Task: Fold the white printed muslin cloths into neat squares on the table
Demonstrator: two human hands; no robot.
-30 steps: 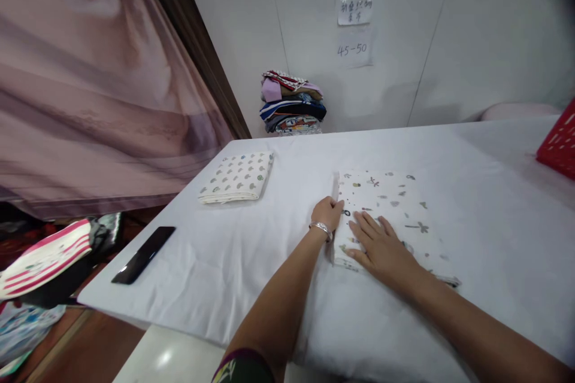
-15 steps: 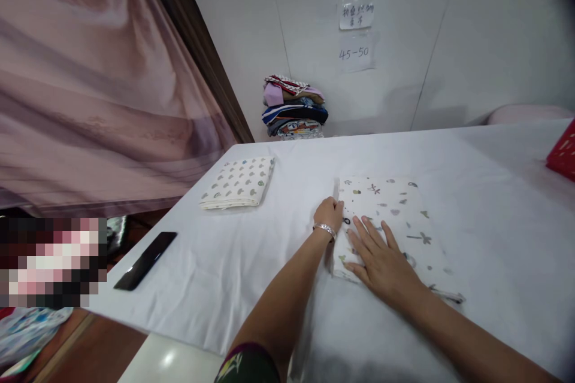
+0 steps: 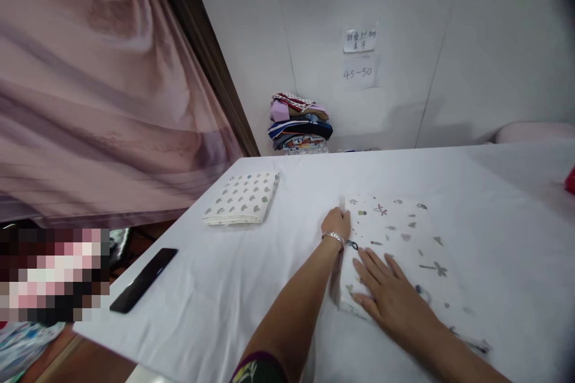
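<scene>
A folded white cloth (image 3: 406, 224) printed with small grey, green and brown motifs lies on the white-covered table. My left hand (image 3: 336, 224), with a silver bracelet at the wrist, is closed at the cloth's left edge; its fingertips are partly hidden. Flat on the cloth's near part rests my right hand (image 3: 395, 293), fingers stretched out and slightly spread. Farther left, a second folded cloth (image 3: 242, 196) with grey mushroom-like prints lies apart from both hands.
A black phone-like slab (image 3: 144, 280) lies near the left edge of the table (image 3: 202, 293). Behind the table is a stack of folded fabrics (image 3: 300, 122) against the wall. A pink curtain (image 3: 112, 90) hangs at left, and a red item (image 3: 570, 181) shows at far right.
The view has tilted up a little, so everything sits lower in the picture. Both hands keep nearly the same places on the cloth.
</scene>
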